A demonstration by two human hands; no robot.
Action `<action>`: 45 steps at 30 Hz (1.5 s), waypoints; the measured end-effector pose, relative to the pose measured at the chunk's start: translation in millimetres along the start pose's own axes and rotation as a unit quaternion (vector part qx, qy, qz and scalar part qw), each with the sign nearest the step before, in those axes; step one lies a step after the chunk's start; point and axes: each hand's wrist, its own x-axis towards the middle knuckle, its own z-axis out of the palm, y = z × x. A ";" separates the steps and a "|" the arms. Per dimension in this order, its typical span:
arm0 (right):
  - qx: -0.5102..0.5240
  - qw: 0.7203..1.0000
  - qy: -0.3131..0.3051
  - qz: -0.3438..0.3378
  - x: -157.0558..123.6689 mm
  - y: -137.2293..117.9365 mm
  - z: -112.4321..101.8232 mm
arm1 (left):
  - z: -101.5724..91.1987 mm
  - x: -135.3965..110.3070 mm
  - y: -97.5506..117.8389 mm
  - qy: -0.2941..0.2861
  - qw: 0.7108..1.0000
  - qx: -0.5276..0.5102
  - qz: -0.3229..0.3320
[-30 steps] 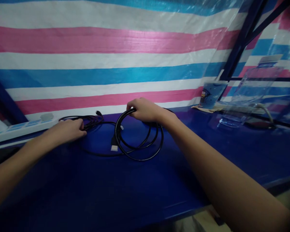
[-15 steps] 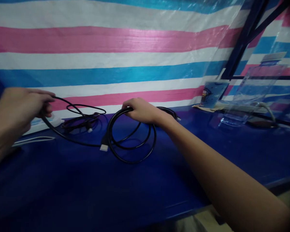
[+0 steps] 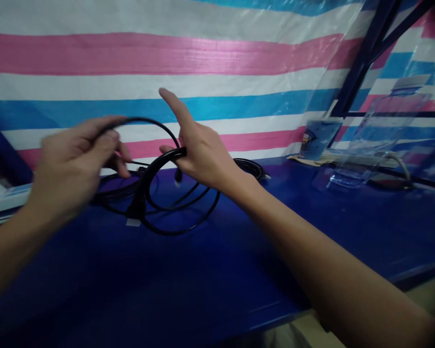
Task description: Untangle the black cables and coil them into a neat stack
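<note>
A black cable (image 3: 183, 220) hangs in several loops above the blue table (image 3: 188, 290). My right hand (image 3: 199, 150) grips the top of the coil, index finger stretched up, the other fingers closed round the strands. My left hand (image 3: 74, 162), somewhat blurred, pinches a free strand of the same cable and arches it over towards the coil. A plug end (image 3: 133, 218) with a pale tip dangles from the loops at the lower left. More black cable (image 3: 252, 169) lies on the table behind my right wrist.
A striped pink, white and blue tarp (image 3: 203, 58) forms the back wall. A white power strip (image 3: 3, 200) lies at the far left. At the right stand a clear plastic bottle (image 3: 380, 140), a small blue packet (image 3: 319, 137) and a dark blue frame post (image 3: 362, 53).
Both hands rose off the table with the cable. My left hand swung from the far left towards the coil, bringing a strand over it. My right index finger is now raised.
</note>
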 end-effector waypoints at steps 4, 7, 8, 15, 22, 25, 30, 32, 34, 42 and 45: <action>-0.104 0.994 0.015 -0.007 3.3 -17.8 -4.9 | 21.7 -17.7 14.7 -0.129 0.987 -0.090 -0.019; -0.146 0.989 0.002 -0.022 4.3 -21.8 -3.3 | 26.9 -23.5 15.3 -0.173 0.974 -0.143 -0.032; -0.159 0.987 -0.003 -0.022 4.7 -22.0 -3.0 | 28.0 -24.3 15.2 -0.176 0.974 -0.137 -0.032; -0.010 0.996 -0.052 0.074 8.8 1.2 -10.9 | 32.4 -21.5 5.9 -0.112 0.989 -0.079 -0.052; 0.403 0.871 -0.234 0.153 -2.4 45.3 1.8 | 33.4 -18.6 -19.7 0.062 0.980 -0.164 -0.092; 0.395 0.896 -0.144 0.140 -4.2 43.2 13.0 | 30.0 -15.1 -31.8 0.045 0.996 -0.015 -0.074; 0.284 0.942 -0.110 0.141 -5.2 36.3 21.8 | 20.0 -4.7 -59.4 -0.091 0.971 0.212 -0.062; 0.283 0.934 -0.136 0.171 -7.2 38.5 25.9 | 19.0 -2.6 -67.9 -0.130 0.974 0.158 -0.101; 0.297 0.923 -0.144 0.199 -9.3 42.8 31.0 | 20.4 -2.7 -70.6 -0.143 0.976 0.046 -0.161; 0.419 0.874 -0.071 0.233 -8.9 52.3 37.4 | 25.0 -8.8 -55.3 -0.152 0.926 -0.212 -0.271; 0.422 0.875 -0.097 0.216 -8.3 53.6 31.9 | 24.4 -8.1 -59.4 -0.177 0.938 -0.161 -0.251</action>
